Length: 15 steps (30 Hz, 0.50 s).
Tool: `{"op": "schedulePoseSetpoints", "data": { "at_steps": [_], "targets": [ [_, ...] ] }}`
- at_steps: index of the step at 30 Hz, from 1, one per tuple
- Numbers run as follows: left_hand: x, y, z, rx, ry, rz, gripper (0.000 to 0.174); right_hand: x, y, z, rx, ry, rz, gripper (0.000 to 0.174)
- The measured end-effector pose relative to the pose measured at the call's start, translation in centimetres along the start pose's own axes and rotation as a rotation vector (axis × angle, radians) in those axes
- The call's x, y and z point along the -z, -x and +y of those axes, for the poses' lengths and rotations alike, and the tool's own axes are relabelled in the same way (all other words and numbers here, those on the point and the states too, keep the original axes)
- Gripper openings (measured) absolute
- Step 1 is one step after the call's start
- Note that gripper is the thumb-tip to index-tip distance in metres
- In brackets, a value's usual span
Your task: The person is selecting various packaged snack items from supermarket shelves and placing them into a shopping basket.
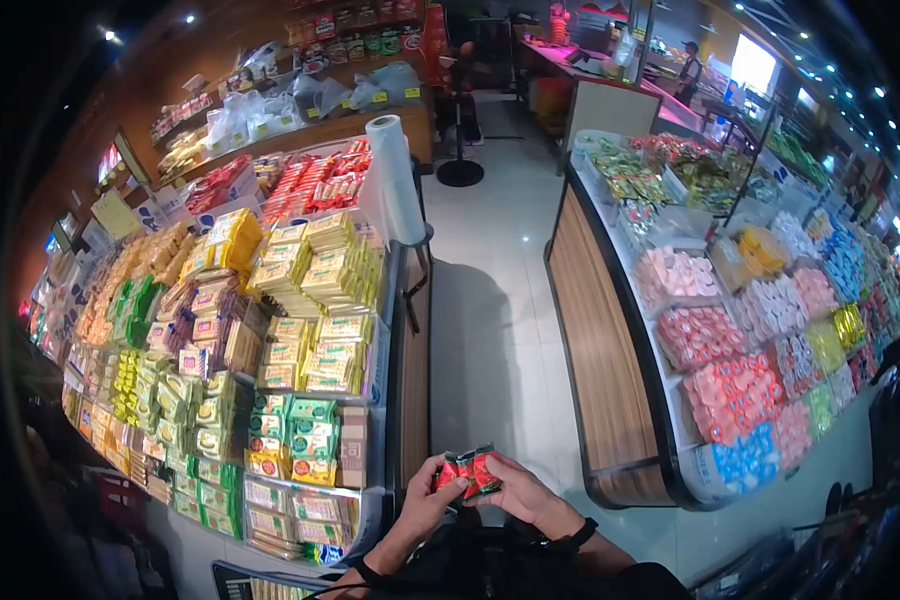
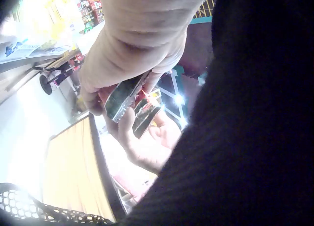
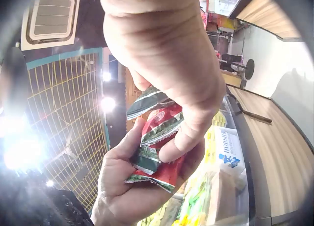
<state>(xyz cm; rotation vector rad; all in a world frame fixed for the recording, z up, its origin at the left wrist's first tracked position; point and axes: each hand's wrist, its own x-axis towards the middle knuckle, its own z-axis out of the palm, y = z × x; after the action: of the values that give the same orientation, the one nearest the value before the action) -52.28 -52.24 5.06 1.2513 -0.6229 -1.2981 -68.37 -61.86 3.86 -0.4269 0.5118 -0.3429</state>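
Red packets (image 1: 467, 471), print unreadable, in left hand (image 1: 425, 502), right hand (image 1: 522, 495)

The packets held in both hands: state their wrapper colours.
The packets are mainly red with green and white print; the right wrist view shows this best.

Shelves (image 1: 413, 390) left, aisle (image 1: 490, 300) between — counter (image 1: 605, 340) right, packets (image 1: 467, 470) nearest

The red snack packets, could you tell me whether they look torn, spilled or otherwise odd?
Nothing stands out. The red snack packets look whole, pinched between the left hand and the right hand, and no spill shows around them.
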Motion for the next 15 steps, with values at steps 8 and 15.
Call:
{"op": "schedulePoseSetpoints", "data": {
  "at_steps": [8,15],
  "targets": [
    [-0.7,-9.3,1.0,0.021,0.253,0.019,0.038,3.5,-7.6,-7.2,-0.058,0.021,-0.018,0.032],
    [-9.9,-20.9,6.6,0.09,0.344,0.117,0.039,7.5,-11.3,-20.6,0.022,0.084,0.03,0.033]
  ]
}}
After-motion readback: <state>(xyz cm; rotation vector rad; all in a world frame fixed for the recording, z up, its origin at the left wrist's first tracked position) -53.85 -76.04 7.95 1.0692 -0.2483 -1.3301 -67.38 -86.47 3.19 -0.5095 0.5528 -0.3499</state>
